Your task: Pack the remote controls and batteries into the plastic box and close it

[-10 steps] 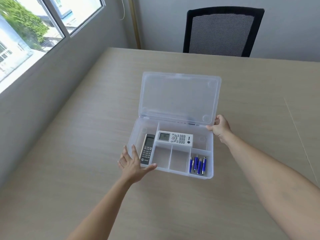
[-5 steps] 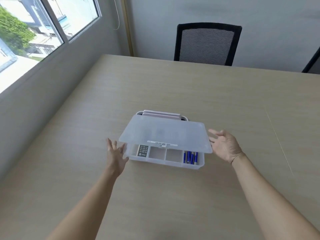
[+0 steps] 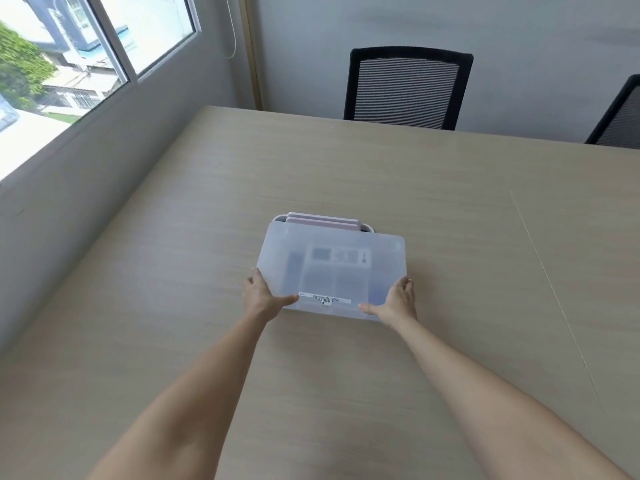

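Observation:
The translucent plastic box [image 3: 332,244] lies on the table with its lid down flat over the tray. Through the lid I make out a white remote [image 3: 341,255], a dark remote [image 3: 293,268] to its left, and a bluish blur of batteries [image 3: 377,292] at the right front. My left hand [image 3: 260,296] grips the box's front left corner, thumb on the lid. My right hand [image 3: 398,301] grips the front right corner the same way. A barcode sticker [image 3: 325,299] runs along the lid's front edge.
The box rests on a wide beige wooden table [image 3: 450,209]. A pinkish handle [image 3: 323,220] sticks out behind the box. A black mesh chair [image 3: 407,88] stands at the far side, another chair [image 3: 620,116] at the right edge. A window and grey wall lie to the left.
The lid swung down from upright to flat on the box. Both hands moved in from the sides onto the front corners. The head view lifted, showing more of the room.

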